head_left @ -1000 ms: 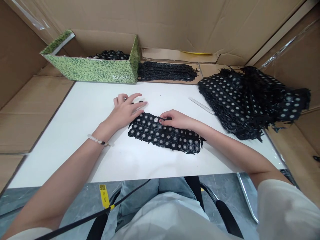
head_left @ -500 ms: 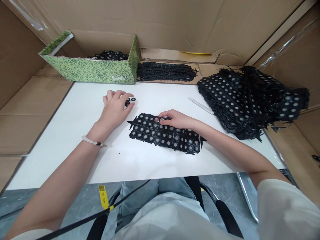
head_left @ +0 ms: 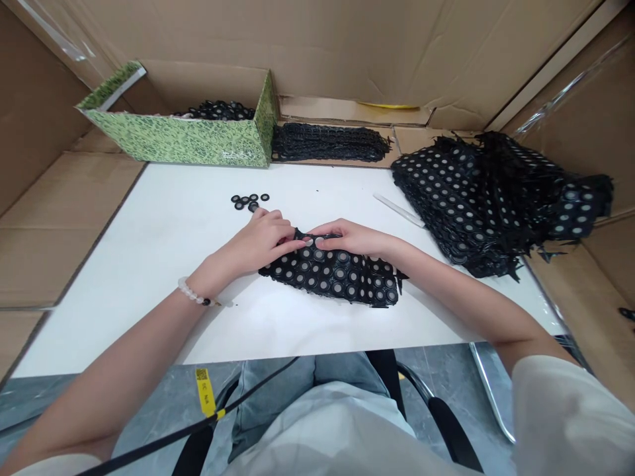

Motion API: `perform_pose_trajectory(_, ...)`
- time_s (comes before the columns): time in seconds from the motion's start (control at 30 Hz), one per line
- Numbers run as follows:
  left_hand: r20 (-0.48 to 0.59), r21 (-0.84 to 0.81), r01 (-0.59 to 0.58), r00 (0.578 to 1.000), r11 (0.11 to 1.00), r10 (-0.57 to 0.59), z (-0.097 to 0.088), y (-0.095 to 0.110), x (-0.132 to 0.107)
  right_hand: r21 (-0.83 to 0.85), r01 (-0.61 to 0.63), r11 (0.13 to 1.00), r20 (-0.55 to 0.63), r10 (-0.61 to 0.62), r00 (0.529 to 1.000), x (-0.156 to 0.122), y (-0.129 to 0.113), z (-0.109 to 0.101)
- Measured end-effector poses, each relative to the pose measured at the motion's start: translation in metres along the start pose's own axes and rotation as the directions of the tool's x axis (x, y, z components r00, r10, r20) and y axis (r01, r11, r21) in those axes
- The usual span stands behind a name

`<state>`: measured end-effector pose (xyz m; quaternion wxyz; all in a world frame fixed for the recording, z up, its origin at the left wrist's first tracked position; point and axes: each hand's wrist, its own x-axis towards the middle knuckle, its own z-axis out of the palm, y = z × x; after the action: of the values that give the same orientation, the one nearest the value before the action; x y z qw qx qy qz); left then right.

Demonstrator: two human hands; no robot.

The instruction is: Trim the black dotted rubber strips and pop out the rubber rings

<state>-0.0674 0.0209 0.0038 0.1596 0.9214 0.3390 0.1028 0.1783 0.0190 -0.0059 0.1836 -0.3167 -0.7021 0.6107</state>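
Note:
A black moulded sheet (head_left: 337, 277) studded with round grey-centred discs lies on the white table, its left end bunched up. My left hand (head_left: 260, 241) grips that end from the left, and my right hand (head_left: 342, 238) pinches it from the right, the fingertips of both hands nearly meeting. Several small black rings (head_left: 247, 201) lie loose on the table just beyond my left hand. A pale bead bracelet (head_left: 193, 292) circles my left wrist.
A large heap of similar sheets (head_left: 479, 205) sits at the right of the white table (head_left: 149, 277), near a thin white strip (head_left: 399, 210). Behind stand a green patterned box (head_left: 173, 140) holding black pieces and a stack of dark strips (head_left: 327, 142). Cardboard walls surround the table.
My left hand has moved from the small rings to the sheet, leaving the rings on the table. The sheet's left end is now bunched between both hands.

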Motion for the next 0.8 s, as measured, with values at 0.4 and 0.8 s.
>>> perform_pose_trajectory(0.4,-0.065,0.021,-0.044,0.997,0.999,0.045,-0.004,-0.005,-0.002,0.041,-0.022,0.999,0.028,0.021,0.999,-0.002,0.0,-0.003)
perform_pose_trajectory(0.8,-0.023,0.227,-0.223,0.972,0.948,0.234,-0.007,0.008,-0.005,-0.327,0.105,0.939,-0.109,-0.148,0.983,-0.001,-0.005,0.01)
